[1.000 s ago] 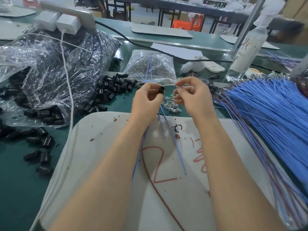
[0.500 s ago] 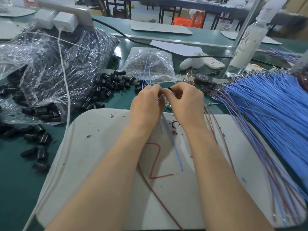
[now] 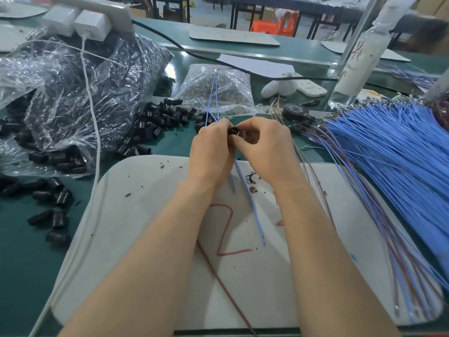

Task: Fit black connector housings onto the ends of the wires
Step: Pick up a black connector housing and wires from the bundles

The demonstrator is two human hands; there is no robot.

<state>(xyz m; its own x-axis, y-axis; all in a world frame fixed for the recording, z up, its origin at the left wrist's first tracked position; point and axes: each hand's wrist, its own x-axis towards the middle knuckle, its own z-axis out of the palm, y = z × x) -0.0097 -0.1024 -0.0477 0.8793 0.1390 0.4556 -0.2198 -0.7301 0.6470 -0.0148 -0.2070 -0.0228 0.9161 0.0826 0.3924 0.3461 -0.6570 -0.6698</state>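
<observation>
Housing: you are pinching one black connector housing between your two hands, above the far edge of the white pad.
Left hand: your left hand is gripping the housing with curled fingers, and it is also holding the blue wires.
Right hand: your right hand is curling in, its thumb tip pressing on the housing. Whether it is also pinching a wire end is hidden.
Wires: the blue wires are fanning up past your left knuckles and trailing down over the pad. A red-brown wire is running to the pad's near edge.
Pad: it is lying on the green worktop, showing a red "2" and small scraps.
Left side of the worktop: loose black housings are spilling from a big clear bag, with a white cable crossing them.
Far edge: a small clear bag, a tape roll and a bottle are sitting there.
Right side: a thick bundle of blue wires is spreading across the worktop.
Room: more green benches and an orange stool are showing behind.
</observation>
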